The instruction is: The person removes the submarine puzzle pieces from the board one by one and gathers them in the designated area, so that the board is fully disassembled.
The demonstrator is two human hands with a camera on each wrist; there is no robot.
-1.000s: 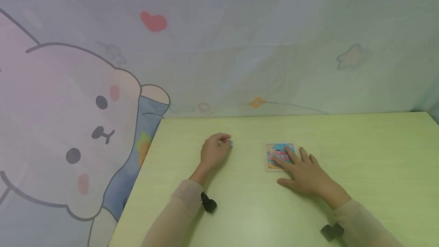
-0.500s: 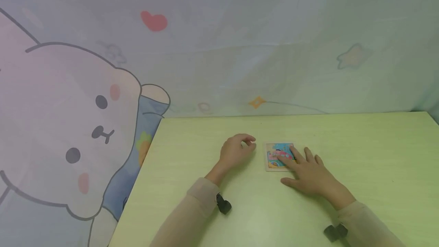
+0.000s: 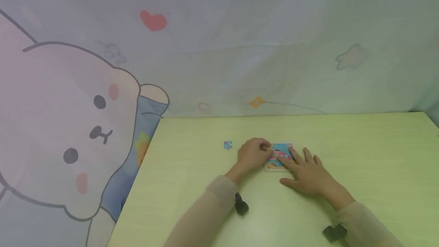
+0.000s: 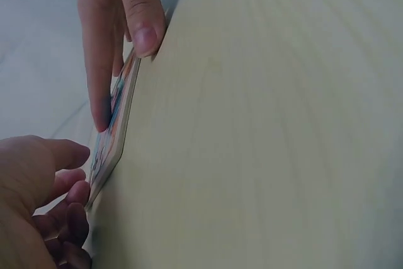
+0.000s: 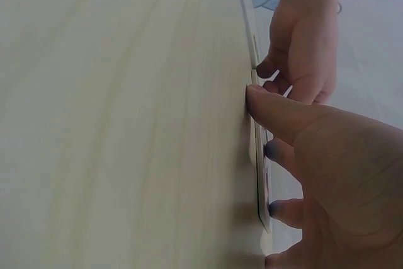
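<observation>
A small square picture puzzle [image 3: 282, 148] in a pale wooden frame lies on the table, printed in blue, pink and yellow. My left hand [image 3: 252, 154] has its fingers bent at the puzzle's upper left edge. Whether a piece sits between its fingertips is hidden; in the left wrist view the left hand [image 4: 38, 200] comes in from the lower left. My right hand [image 3: 310, 174] lies over the puzzle's right side with fingers spread, fingertips on the picture. In the right wrist view the right thumb [image 5: 261, 99] rests along the puzzle's edge.
A loose blue puzzle piece [image 3: 228, 145] lies on the table left of the left hand. Behind the pale green-yellow table [image 3: 370, 151] hangs a printed cloth [image 3: 219, 48] with a cartoon bear, hearts and stars. A small black device [image 3: 241, 204] is at the left wrist.
My left hand has moved right from beside the loose piece to the puzzle's left edge, uncovering that piece. The right hand has shifted only slightly and stays on the puzzle.
</observation>
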